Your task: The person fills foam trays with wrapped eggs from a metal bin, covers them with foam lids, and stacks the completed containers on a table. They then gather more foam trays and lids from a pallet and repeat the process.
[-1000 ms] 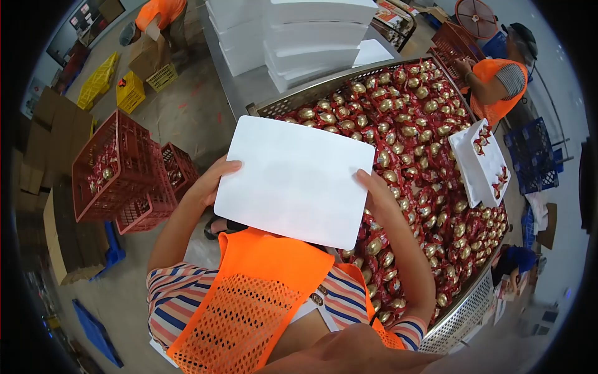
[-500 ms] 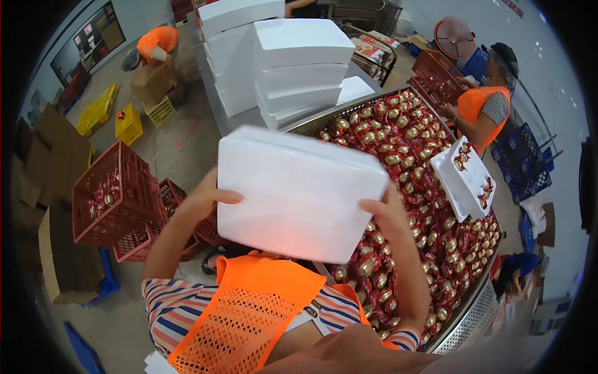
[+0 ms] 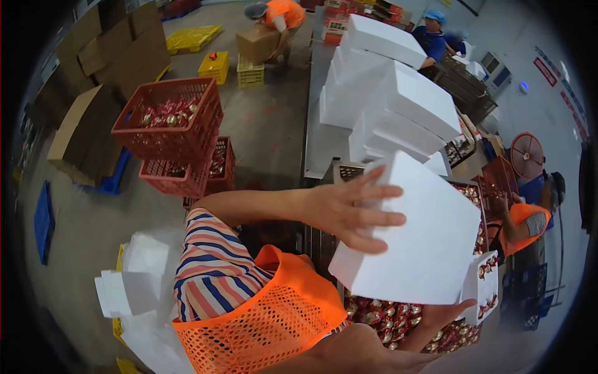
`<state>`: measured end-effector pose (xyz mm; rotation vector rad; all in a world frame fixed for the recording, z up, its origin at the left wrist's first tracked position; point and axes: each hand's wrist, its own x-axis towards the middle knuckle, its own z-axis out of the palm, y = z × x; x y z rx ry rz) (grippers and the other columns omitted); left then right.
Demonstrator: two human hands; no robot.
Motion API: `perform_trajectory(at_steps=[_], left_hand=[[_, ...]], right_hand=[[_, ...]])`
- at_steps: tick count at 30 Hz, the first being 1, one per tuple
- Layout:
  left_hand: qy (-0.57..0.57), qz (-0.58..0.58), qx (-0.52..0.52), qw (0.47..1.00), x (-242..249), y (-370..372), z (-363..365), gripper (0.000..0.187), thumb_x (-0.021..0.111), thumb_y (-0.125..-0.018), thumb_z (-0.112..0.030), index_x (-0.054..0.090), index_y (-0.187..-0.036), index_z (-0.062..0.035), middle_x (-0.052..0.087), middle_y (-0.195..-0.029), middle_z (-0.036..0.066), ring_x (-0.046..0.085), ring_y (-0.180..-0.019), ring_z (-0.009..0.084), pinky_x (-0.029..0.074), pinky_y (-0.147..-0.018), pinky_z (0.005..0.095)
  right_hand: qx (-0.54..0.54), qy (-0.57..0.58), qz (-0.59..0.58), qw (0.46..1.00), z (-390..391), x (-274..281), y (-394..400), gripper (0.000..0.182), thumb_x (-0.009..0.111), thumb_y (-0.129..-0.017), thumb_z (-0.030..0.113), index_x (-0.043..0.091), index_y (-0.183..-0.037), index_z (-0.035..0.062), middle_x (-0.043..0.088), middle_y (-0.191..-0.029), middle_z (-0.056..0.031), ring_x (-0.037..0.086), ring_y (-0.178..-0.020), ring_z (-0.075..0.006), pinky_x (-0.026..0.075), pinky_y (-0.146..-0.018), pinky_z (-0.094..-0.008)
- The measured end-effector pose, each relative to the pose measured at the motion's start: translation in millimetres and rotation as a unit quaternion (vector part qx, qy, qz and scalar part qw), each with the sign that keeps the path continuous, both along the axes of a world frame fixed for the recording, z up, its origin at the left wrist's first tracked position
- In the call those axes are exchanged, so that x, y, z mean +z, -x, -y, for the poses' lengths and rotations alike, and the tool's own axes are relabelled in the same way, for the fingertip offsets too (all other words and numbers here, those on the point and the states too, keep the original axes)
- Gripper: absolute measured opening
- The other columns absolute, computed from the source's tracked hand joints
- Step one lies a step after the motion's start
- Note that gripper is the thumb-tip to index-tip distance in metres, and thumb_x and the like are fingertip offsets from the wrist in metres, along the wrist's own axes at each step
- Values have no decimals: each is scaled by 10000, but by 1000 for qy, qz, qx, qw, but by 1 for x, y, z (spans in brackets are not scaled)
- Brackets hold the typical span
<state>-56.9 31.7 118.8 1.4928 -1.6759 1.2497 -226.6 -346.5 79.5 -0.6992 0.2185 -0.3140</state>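
Note:
A white foam box (image 3: 417,237) is held up in front of me, tilted, over the tray of candies. My left hand (image 3: 364,215) lies against its left side with the fingers spread. Under the lower right corner, my right hand (image 3: 443,316) supports the box; most of its fingers are hidden. Beneath are red-and-gold wrapped candies (image 3: 383,321), filling a metal tray that the box partly covers. Beyond the right hand stands a smaller white foam box (image 3: 481,283) with some candies in it.
Stacked white foam boxes (image 3: 417,103) stand on the metal table (image 3: 316,118). Red crates (image 3: 168,137) of candies are at left, near cardboard boxes (image 3: 87,137). White foam pieces (image 3: 128,293) lie lower left. Co-workers in orange vests are at the back (image 3: 286,12) and right (image 3: 523,230).
My view has swung left. The foam box has gone from roughly level between both hands to tilted; my left hand now has spread fingers on its side, my right is beneath.

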Motion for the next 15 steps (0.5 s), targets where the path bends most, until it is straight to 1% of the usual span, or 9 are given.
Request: perform_trajectory(at_steps=[2,3,5,7,8,9,11,14,15], left_hand=[[17,-51,40,998,-19,9,1,568,715,-799,-172,483,-1298,-311,295,-1509,160,316,-1375,451,230,-1113,668],[24,-76,62,995,-30,15,8,646,728,-788,-181,450,-1348,-345,266,-1520,166,303,-1381,448,228,-1107,677],[98,-387,22,917,-58,34,13,814,727,-809,-126,307,-1492,-266,226,-1538,181,310,-1380,397,284,-1131,554],[192,-521,38,831,-79,48,29,812,715,-830,-104,286,-1515,-183,226,-1545,172,366,-1356,359,315,-1132,485],[197,-664,-118,712,-87,55,32,772,686,-862,-131,275,-1515,-141,274,-1530,167,403,-1337,329,319,-1129,464],[235,-773,-237,540,-95,61,34,737,658,-895,-159,265,-1516,-99,322,-1515,161,440,-1318,299,322,-1127,443],[227,-847,-369,308,-130,58,38,774,659,-912,-273,220,-1530,-114,388,-1482,153,466,-1298,281,318,-1121,465],[297,-774,-541,143,-115,56,25,752,577,-951,-418,202,-1533,-124,460,-1425,139,459,-1297,282,331,-1109,456],[282,-807,-465,228,-100,60,27,815,560,-928,-525,192,-1539,-130,422,-1446,122,425,-1320,264,332,-1101,436]], right_hand=[[-1,162,-87,983,30,-35,4,737,590,-840,245,308,-1471,-12,411,-1450,-164,433,-1302,-321,377,-1062,-471],[14,170,-100,980,33,-36,2,759,611,-815,248,316,-1460,-22,422,-1429,-170,439,-1290,-325,385,-1049,-472],[40,191,-126,973,13,-29,7,803,654,-764,254,332,-1437,-43,443,-1386,-182,452,-1267,-334,401,-1024,-475],[32,196,-149,969,-1,-26,10,823,681,-735,269,350,-1416,-56,472,-1335,-187,471,-1234,-345,413,-1002,-472],[28,199,-161,966,-5,-25,11,834,694,-721,276,359,-1405,-62,487,-1310,-189,480,-1217,-350,419,-990,-471],[5,205,-166,965,-7,-28,11,825,688,-719,269,362,-1401,-63,492,-1292,-187,488,-1202,-350,424,-981,-468],[-47,218,-175,959,-11,-35,14,809,676,-715,256,368,-1392,-63,504,-1256,-182,505,-1171,-351,432,-962,-463],[-68,267,-171,946,-30,-18,18,783,658,-706,222,382,-1382,-61,515,-1230,-175,524,-1148,-335,443,-946,-451],[-64,273,-175,944,-33,-19,20,721,642,-732,213,410,-1358,-61,531,-1231,-164,535,-1149,-315,450,-951,-440]])
